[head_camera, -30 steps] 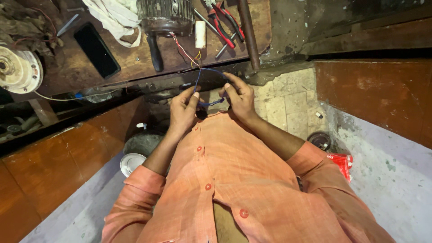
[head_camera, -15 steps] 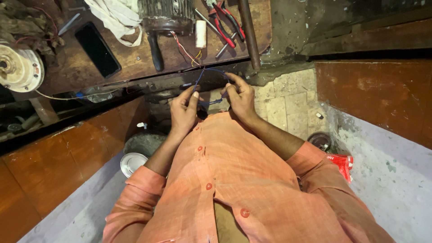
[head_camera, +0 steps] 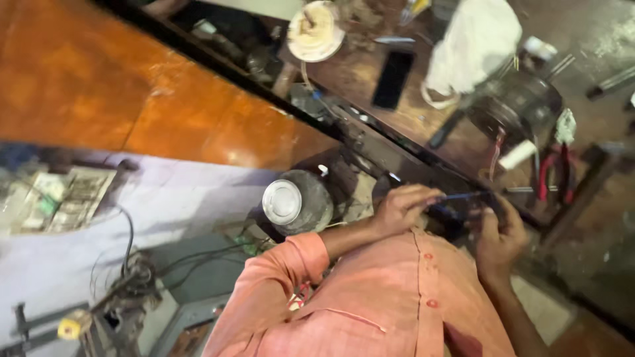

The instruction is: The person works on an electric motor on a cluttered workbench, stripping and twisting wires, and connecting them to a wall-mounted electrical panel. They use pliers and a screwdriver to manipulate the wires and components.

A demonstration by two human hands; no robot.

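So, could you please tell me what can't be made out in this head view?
- What the left hand and right hand pinch: thin blue piece, motion-blurred, ends hidden by fingers.
- Right forearm: cut off by the bottom edge.
- Red-handled pliers: jaws blurred.
- Black phone: screen dark.

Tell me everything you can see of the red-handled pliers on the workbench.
The red-handled pliers lie flat on the dark wooden workbench, to the right of a round metal motor part. Two red grips show, slightly spread; the jaw end is blurred. Neither hand touches them: the right hand is nearest, just below.
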